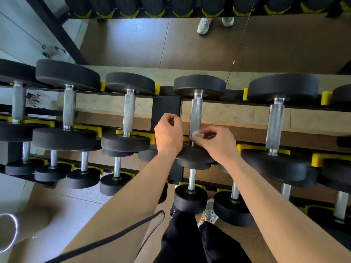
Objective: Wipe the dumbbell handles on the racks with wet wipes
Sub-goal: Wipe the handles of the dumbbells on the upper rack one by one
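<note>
Head view. My right hand (pixel 218 144) pinched a small, crumpled white wet wipe (pixel 196 134) between thumb and fingertips. The wipe was pressed against the near end of the knurled steel handle (pixel 196 112) of a black round-headed dumbbell (pixel 199 86). That dumbbell lay on the top tier of the black metal rack with yellow plastic saddles (pixel 165 107). The handle ran straight away from my right fingertips, and the dumbbell's near head sat directly under the heel of that hand.

My left hand (pixel 168 133) was just beside the right, on its left, with the handle between the two. Its fingers were curled into a loose fist, and nothing was visible in it. It hovered over the rack's black upright post; contact with the post could not be confirmed.

A second dumbbell with a knurled steel handle (pixel 129 112) lay to the left of my left hand. A larger third one (pixel 275 126) lay to the right of my right hand, well apart from it. Smaller black dumbbells (pixel 190 198) sat on the lower tier beneath my forearms.
</note>
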The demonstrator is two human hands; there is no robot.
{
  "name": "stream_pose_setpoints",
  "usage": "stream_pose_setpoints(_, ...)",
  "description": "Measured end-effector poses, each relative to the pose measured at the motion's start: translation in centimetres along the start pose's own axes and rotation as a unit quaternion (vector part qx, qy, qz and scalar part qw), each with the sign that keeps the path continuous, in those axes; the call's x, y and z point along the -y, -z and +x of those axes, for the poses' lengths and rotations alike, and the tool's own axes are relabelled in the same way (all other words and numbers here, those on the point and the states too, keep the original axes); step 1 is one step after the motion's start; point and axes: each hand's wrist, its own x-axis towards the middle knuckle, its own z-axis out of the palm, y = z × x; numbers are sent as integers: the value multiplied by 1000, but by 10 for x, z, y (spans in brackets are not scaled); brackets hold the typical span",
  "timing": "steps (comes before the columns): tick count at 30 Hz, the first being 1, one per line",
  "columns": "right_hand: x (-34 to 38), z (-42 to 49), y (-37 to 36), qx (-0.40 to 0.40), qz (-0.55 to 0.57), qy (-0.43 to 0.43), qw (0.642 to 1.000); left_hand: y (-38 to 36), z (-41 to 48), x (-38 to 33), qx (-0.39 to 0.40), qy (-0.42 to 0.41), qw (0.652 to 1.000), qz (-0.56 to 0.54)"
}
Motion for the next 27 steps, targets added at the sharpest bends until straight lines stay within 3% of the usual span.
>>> stream_pose_setpoints(12,2,17,-4,-38,3,34,999,1,-1,-1,0,-2,1000,-1)
stream_pose_setpoints(18,12,36,-3,-122,33,44,991,1,0,-2,8,1,1000,-3)
stream_pose_setpoints(27,-1,21,0,30,-39,12,999,1,0,-1,11,2,1000,-7)
